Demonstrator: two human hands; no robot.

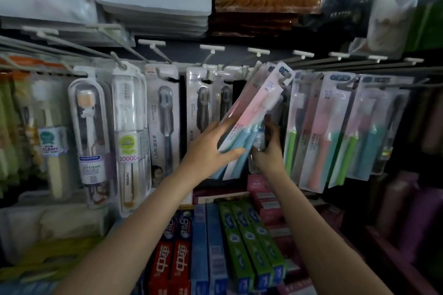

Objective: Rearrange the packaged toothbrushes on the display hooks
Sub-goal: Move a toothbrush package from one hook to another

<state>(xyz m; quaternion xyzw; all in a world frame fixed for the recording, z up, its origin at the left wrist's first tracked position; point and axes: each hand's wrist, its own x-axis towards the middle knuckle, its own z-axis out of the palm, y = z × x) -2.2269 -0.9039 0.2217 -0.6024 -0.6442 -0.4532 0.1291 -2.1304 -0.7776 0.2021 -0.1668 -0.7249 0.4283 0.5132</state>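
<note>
— Head view: where sits the bundle of pink-and-blue toothbrush packs [249,124]?

— Tilted, top near the hook [285,76], just left of the hanging pink-and-green packs [318,132], above the toothpaste boxes [242,242].

— Fingers?

— Left hand [211,148] spread, thumb and fingers clasping the bundle's lower half. Right hand [268,148] behind it; curl hidden, cannot tell.

— Handling?

— Probably light, stiff card, slick plastic; likely to fan apart. Best gripped low, hang-holes kept aligned.

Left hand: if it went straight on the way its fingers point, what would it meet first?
The left hand already holds the tilted pink-and-blue toothbrush packs; past them, probably the right hand, though depth is unclear.
</note>
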